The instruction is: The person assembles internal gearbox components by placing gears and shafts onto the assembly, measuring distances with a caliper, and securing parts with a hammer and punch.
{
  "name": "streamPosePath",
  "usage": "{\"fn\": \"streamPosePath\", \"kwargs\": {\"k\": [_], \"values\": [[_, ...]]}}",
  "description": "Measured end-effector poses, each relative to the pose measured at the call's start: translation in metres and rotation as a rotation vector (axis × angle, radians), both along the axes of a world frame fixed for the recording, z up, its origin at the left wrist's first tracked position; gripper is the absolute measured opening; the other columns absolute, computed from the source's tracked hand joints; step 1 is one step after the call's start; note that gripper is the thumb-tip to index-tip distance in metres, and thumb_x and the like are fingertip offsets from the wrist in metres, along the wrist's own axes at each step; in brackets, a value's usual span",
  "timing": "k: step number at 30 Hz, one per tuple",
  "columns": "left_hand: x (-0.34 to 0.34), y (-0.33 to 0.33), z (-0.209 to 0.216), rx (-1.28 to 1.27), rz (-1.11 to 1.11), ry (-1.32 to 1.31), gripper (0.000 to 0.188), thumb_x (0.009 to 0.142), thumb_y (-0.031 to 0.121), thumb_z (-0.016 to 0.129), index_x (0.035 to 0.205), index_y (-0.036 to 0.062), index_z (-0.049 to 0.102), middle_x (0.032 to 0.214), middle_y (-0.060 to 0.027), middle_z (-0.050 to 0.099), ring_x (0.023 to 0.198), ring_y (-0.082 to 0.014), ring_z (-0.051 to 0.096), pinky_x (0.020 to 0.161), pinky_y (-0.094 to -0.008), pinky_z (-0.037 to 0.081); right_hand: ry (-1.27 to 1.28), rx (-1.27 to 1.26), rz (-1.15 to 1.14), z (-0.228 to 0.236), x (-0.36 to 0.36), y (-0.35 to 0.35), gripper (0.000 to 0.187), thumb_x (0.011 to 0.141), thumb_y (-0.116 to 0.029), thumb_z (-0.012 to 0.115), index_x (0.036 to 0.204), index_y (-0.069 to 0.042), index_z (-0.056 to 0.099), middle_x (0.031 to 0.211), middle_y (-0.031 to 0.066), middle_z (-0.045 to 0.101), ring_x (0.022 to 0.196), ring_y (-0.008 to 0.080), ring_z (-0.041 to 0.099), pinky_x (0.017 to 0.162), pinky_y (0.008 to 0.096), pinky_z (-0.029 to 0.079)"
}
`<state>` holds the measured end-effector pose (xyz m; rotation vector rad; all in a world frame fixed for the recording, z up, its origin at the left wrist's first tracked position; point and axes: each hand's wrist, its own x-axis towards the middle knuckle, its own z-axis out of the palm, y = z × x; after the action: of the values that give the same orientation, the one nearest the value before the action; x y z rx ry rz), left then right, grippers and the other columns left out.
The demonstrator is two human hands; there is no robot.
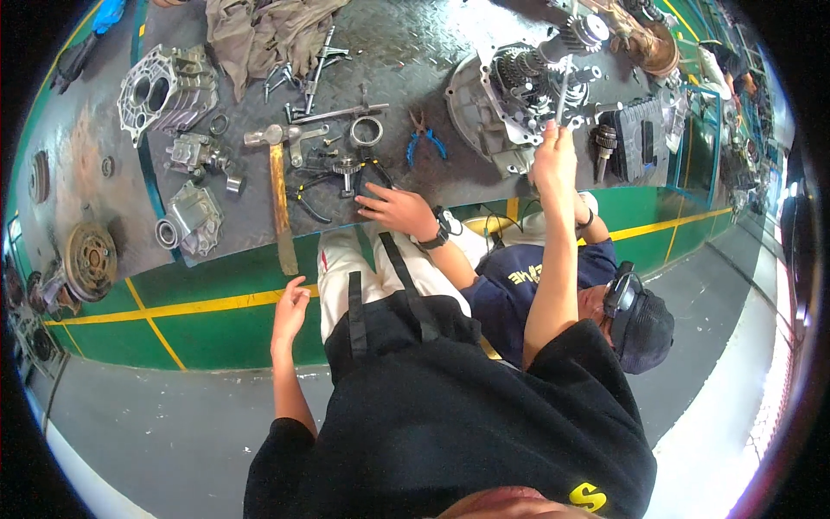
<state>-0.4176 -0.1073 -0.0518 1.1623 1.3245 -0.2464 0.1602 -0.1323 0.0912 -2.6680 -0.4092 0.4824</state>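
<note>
My right hand [554, 160] is closed around the lower end of a long metal rod [564, 93]. The rod stands up against the gear cluster [524, 71] in an open gearbox housing [474, 104]. I cannot make out where its far end touches. Off the table's front edge hangs my left hand [291, 304], fingers loosely bent and apart, holding nothing. Just beyond it lies a hammer [277, 177] with a worn wooden handle reaching over the edge. A co-worker's hand [399, 210] with a black watch reaches over the table beside black-and-yellow pliers [309, 204] and a small gear shaft [347, 169].
A co-worker in a dark cap [648, 324] sits close at my right. Blue-handled pliers [423, 143], a metal ring [367, 131], a black case [635, 138] and a gear shaft [604, 145] lie on the table. Aluminium housings [173, 86] and a brown cloth [259, 39] are further left.
</note>
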Motion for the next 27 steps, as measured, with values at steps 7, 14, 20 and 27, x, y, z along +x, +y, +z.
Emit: {"fn": "streamPosePath", "kwargs": {"k": [7, 14, 20, 27], "values": [[0.005, 0.001, 0.001, 0.006, -0.012, 0.014, 0.045, 0.1, 0.012, 0.058, 0.145, 0.0069, 0.053, 0.105, -0.0045, 0.069, 0.093, -0.0128, 0.061, 0.088, -0.0286, 0.049, -0.066, 0.079, -0.038, 0.008, 0.009, -0.002, 0.044, 0.111, -0.038, 0.043, 0.108, 0.004, 0.058, 0.078, 0.0234, 0.064, 0.071, 0.0401, 0.063, 0.07, 0.0491, 0.049], [0.005, 0.001, -0.01, -0.031, 0.05, -0.071, 0.042, 0.102, 0.014, 0.06, 0.143, 0.0086, 0.055, 0.106, -0.0077, 0.07, 0.102, -0.0182, 0.065, 0.098, -0.034, 0.049, -0.085, 0.062, -0.008, 0.01, 0.005, 0.001, 0.047, 0.111, -0.042, 0.042, 0.107, 0.002, 0.058, 0.083, 0.0274, 0.066, 0.073, 0.0413, 0.066, 0.066, 0.0519, 0.05], [0.008, 0.004, -0.018, -0.037, 0.045, -0.084, 0.045, 0.101, 0.008, 0.055, 0.146, 0.0068, 0.052, 0.11, -0.0053, 0.067, 0.098, -0.0141, 0.06, 0.092, -0.0293, 0.048, -0.007, 0.277, -0.084, -0.009, 0.009, -0.007, 0.037, 0.112, -0.037, 0.043, 0.103, -0.004, 0.056, 0.066, 0.0032, 0.052, 0.046, 0.0139, 0.048, 0.041, 0.0309, 0.039], [0.002, 0.005, -0.023, -0.031, 0.066, -0.111, 0.046, 0.1, 0.008, 0.055, 0.146, 0.0058, 0.052, 0.109, -0.0054, 0.068, 0.094, -0.0134, 0.06, 0.089, -0.0296, 0.049, -0.008, 0.166, -0.092, 0.012, 0.021, 0.015, 0.049, 0.112, -0.042, 0.041, 0.099, 0.003, 0.058, 0.073, 0.0203, 0.063, 0.06, 0.0327, 0.062, 0.061, 0.0458, 0.051]]}}
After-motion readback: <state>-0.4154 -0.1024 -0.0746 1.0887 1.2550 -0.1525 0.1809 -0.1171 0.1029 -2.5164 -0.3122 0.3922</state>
